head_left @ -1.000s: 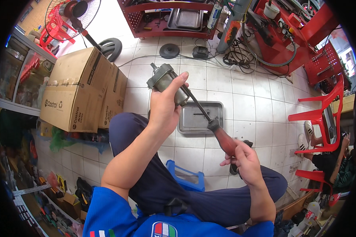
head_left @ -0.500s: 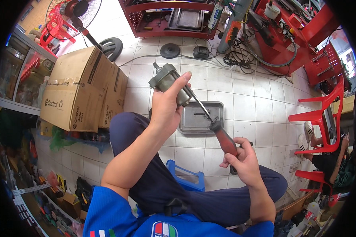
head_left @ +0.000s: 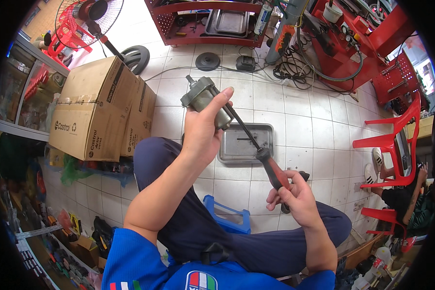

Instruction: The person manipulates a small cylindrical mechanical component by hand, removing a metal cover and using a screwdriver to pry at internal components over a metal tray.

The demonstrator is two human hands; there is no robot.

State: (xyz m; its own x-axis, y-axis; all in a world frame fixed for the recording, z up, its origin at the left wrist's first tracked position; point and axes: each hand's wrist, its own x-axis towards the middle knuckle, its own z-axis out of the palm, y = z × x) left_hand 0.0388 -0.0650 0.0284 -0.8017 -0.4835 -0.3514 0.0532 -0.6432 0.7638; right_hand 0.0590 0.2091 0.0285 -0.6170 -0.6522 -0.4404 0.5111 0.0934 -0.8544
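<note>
Holding a grey cylindrical motor part (head_left: 204, 100) up over the tiled floor (head_left: 295, 130) in the left hand (head_left: 203, 131), fingers wrapped and pressed tight around its body, thumb lying along the top. Pointing its long axis up and to the left, the small stub shaft at the far upper-left end, the near end buried in the palm. Gripping a screwdriver (head_left: 256, 147) in the right hand (head_left: 297, 198), fingers curled closed on the red and black handle, the thin shaft running up-left on nearly the same line as the motor part and meeting its lower right end. Sitting just beyond the tool, a shallow metal tray (head_left: 263, 133) lying flat on the tiles, partly crossed by the shaft. Standing to the left, well apart, two cardboard boxes (head_left: 96, 108); behind them a pedestal fan (head_left: 89, 17). Lying below the hands, a blue plastic stool (head_left: 229, 217) beside the dark trouser legs. Standing at the right edge, red plastic chairs (head_left: 389, 140); along the top, a red rack (head_left: 208, 21) and tangled cables (head_left: 295, 72). Compared with half a second before, keeping almost the same pose, the motor part tipping slightly further left and the right hand sliding a little lower on the handle.
</note>
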